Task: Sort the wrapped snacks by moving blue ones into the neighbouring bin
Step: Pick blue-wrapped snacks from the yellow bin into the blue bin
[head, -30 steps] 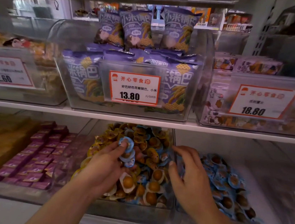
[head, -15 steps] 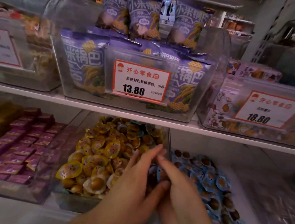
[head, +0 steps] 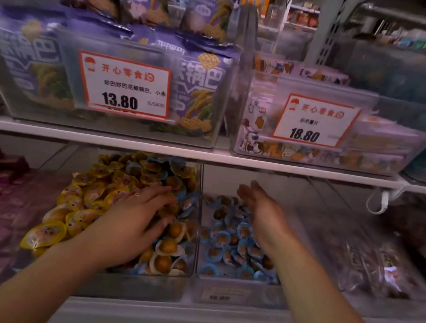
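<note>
Head view, lower shelf. My left hand (head: 132,221) lies palm-down on the mixed pile in the middle bin (head: 187,276); fingers spread and a little bent over the yellow snacks (head: 89,194), fingertips hidden among wrappers, so I cannot tell whether they have hold of anything. Blue snacks (head: 188,204) remain along this bin's right wall. My right hand (head: 261,215) hovers over the neighbouring bin (head: 233,295), just right of the middle bin, fingers straight, blurred, holding nothing visible. More blue snacks (head: 226,243) lie beneath it.
</note>
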`<state>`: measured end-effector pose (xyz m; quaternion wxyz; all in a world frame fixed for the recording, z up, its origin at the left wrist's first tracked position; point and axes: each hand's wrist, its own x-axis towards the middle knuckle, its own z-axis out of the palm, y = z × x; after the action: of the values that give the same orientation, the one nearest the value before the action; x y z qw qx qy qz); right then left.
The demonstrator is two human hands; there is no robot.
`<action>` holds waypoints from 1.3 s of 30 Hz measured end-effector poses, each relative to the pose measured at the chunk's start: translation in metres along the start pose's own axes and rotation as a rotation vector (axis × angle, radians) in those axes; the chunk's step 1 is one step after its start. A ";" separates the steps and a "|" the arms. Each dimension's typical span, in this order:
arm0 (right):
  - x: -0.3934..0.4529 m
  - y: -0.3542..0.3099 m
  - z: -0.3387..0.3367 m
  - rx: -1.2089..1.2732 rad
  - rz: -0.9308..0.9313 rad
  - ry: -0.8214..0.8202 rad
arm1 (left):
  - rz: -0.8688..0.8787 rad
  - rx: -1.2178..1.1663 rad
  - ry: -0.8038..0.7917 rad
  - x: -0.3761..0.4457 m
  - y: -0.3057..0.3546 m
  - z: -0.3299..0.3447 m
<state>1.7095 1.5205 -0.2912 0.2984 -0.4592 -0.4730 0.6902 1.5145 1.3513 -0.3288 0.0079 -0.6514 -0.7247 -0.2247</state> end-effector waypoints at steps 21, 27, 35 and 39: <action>-0.040 0.058 0.041 -0.666 -0.596 -0.051 | -0.014 0.177 0.021 0.012 0.009 -0.022; -0.042 0.056 0.041 -0.664 -0.617 -0.059 | -0.344 0.046 -0.256 0.077 0.024 0.024; -0.041 0.057 0.040 -0.617 -0.624 -0.082 | -0.339 0.170 -0.484 0.109 -0.019 0.034; -0.042 0.057 0.041 -0.613 -0.621 -0.077 | -0.315 0.272 -0.488 0.116 -0.011 0.035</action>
<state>1.6897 1.4485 -0.3237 0.3241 -0.3364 -0.7824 0.4120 1.4964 1.4718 -0.3287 -0.1138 -0.5587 -0.8206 0.0388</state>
